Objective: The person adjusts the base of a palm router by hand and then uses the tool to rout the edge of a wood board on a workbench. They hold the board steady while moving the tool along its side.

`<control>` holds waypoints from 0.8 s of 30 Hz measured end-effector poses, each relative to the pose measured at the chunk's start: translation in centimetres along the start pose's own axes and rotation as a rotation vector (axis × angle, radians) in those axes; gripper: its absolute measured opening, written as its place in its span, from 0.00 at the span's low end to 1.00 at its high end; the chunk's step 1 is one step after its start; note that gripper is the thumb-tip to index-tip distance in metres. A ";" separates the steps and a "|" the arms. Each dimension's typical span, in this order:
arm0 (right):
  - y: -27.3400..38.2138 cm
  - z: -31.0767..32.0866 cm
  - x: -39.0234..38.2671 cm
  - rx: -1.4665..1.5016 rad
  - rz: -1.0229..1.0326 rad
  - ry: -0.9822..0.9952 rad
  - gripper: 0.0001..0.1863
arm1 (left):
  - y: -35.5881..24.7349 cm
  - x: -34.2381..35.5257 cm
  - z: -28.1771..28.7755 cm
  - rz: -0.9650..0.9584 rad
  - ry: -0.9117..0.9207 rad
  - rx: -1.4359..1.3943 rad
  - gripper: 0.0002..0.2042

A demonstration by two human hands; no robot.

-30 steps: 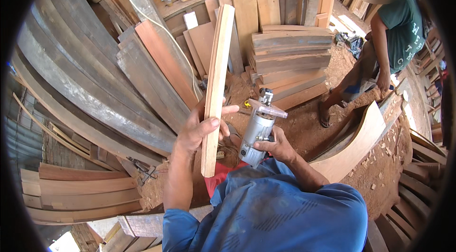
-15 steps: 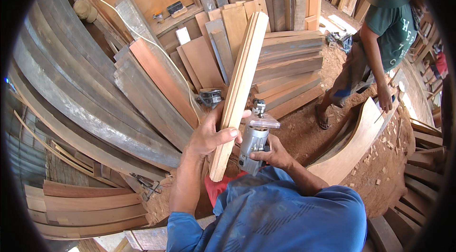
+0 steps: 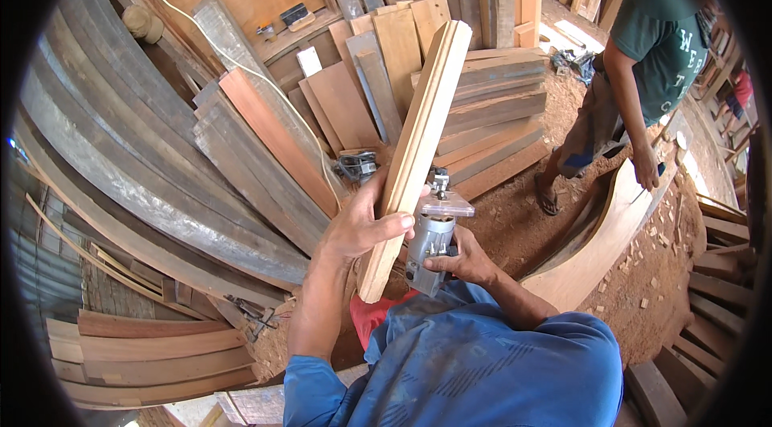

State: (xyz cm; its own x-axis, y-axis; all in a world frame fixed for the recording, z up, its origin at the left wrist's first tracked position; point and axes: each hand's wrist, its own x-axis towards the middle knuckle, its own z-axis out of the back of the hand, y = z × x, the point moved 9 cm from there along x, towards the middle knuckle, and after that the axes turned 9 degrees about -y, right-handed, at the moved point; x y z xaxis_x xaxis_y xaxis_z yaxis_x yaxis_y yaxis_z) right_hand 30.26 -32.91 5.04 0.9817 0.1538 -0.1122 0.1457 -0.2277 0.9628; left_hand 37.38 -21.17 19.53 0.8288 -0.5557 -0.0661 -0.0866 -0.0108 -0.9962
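My left hand [image 3: 363,224] grips a long pale strip of wood [image 3: 426,125] near its lower end, the thumb lying across its face. Grooves run along the strip's length, and its upper end leans away to the right. Just right of it, my right hand [image 3: 468,260] is wrapped round the silver body of a trim router [image 3: 433,242]. The router points upward, with its clear base plate [image 3: 446,203] and bit end on top. Its body stands close beside the strip's lower part; whether they touch I cannot tell.
A person in a green shirt [image 3: 663,33] stands at the right, one hand at a curved pale board [image 3: 591,242]. Boards [image 3: 494,93] are stacked ahead, and long curved planks [image 3: 145,162] line the left. A cable [image 3: 233,53] hangs over planks. Sawdust [image 3: 515,226] covers the floor.
The strip's upper end has swung slightly to the right in my left hand. My right hand and the router stay nearly where they were. The other person has shifted a little.
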 end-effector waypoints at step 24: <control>0.5 -0.3 -1.5 -0.044 0.049 0.005 0.38 | 1.8 1.8 0.8 -0.060 -0.105 -0.169 0.36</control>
State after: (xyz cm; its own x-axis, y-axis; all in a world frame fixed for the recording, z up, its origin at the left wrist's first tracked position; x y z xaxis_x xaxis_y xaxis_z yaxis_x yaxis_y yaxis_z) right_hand 28.86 -32.97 5.70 0.9869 0.1485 -0.0632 0.0915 -0.1923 0.9771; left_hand 39.17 -21.52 17.57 0.8874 -0.4605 -0.0210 -0.1193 -0.1854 -0.9754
